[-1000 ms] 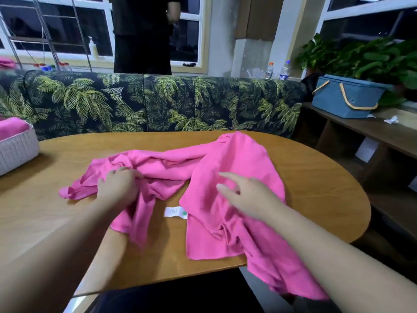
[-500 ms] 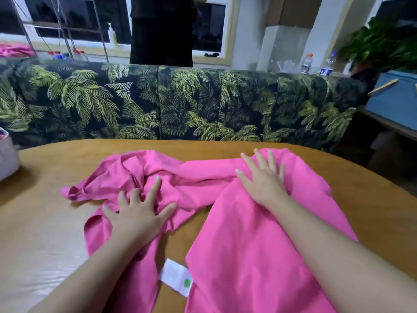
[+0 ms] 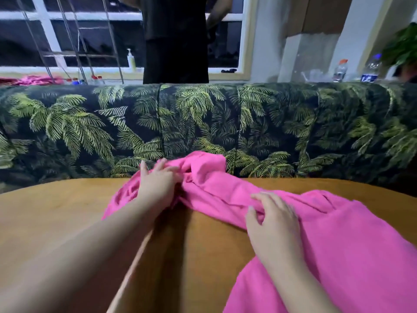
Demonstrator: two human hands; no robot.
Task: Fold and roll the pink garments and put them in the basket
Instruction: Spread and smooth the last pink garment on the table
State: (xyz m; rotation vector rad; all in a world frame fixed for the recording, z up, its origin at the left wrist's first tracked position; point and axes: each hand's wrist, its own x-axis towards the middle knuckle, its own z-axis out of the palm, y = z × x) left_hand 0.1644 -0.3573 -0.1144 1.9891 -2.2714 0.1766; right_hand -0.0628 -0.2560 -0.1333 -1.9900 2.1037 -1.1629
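Gripping bunched pink garment (image 3: 327,233), left hand (image 3: 158,186) far, right hand (image 3: 273,224) nearer

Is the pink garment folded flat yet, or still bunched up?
Still bunched: the pink garment lies in rumpled ridges across the table, no neat fold visible.

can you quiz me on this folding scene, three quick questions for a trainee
1. True or false: the pink garment is already rolled up.
2. Which hand is farther from the camera on the garment? A) left hand B) right hand
3. What stands behind the wooden table?

Key
1. False: it lies loose and bunched.
2. A.
3. A sofa with a palm-leaf print.
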